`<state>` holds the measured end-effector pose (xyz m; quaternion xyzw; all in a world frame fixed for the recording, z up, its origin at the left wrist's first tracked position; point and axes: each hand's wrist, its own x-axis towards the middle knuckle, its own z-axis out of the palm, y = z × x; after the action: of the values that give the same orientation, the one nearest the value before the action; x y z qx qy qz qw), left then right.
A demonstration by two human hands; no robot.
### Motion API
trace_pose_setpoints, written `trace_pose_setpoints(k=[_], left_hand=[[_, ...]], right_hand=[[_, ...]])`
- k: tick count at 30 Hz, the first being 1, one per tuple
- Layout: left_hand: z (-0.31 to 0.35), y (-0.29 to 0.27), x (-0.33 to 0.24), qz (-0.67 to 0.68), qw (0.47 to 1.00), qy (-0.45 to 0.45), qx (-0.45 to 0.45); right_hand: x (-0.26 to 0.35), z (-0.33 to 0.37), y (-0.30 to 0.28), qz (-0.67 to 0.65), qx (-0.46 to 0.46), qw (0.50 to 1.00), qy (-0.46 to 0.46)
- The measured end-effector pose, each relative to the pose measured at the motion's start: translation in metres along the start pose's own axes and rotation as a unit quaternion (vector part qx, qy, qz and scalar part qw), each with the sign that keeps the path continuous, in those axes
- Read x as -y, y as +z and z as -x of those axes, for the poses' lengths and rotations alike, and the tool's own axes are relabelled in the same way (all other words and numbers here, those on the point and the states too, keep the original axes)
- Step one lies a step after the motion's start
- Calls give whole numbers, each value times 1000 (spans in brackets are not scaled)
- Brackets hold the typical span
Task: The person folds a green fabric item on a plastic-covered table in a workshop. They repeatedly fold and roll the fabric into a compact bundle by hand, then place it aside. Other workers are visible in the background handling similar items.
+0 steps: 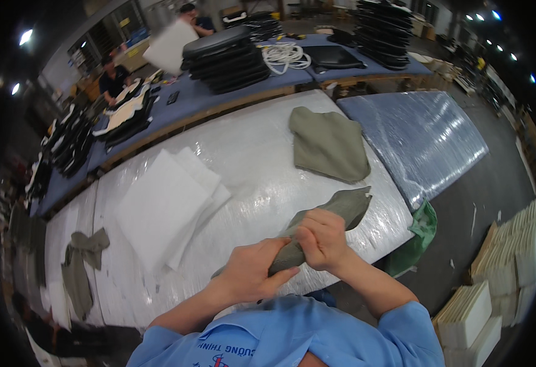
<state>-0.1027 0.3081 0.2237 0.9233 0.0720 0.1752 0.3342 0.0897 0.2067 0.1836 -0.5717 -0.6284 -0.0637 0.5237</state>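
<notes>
A bunched olive-grey fabric piece (348,208) lies in both my hands over the near edge of the plastic-covered table (262,159). My left hand (253,269) wraps round its lower part, thumb stretched along it. Clenched like a fist, my right hand (323,238) grips the middle, and the loose end points away to the right. Just beyond lies an olive fabric cover (330,145), spread flat. White padding sheets (164,208) are stacked askew to the left of my hands. Farther left is a crumpled olive fabric strip (78,275).
Blue-topped tables (201,101) behind carry stacks of black cushions (225,58) and a coil of white cord (286,56). A plastic-wrapped blue panel (418,137) adjoins on the right, with a green bag (419,238) below. Foam blocks (469,315) stand lower right. Two people work at the back left.
</notes>
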Motion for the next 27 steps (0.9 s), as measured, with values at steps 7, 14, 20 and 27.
trace_pose_setpoints(k=[7,14,20,27], left_hand=[[-7,-9,18,24,998,13,-54],[-8,-21,46,65,992,91,-65],[-3,-28,42,59,995,52,-56],[0,-25,31,-56,985,31,-158]], right_hand=[[-17,12,-6,29,-93,992,-76],[-33,13,-2,90,-15,989,-121],[-32,2,13,85,-43,986,-137],[-31,-10,28,61,-41,990,-122]])
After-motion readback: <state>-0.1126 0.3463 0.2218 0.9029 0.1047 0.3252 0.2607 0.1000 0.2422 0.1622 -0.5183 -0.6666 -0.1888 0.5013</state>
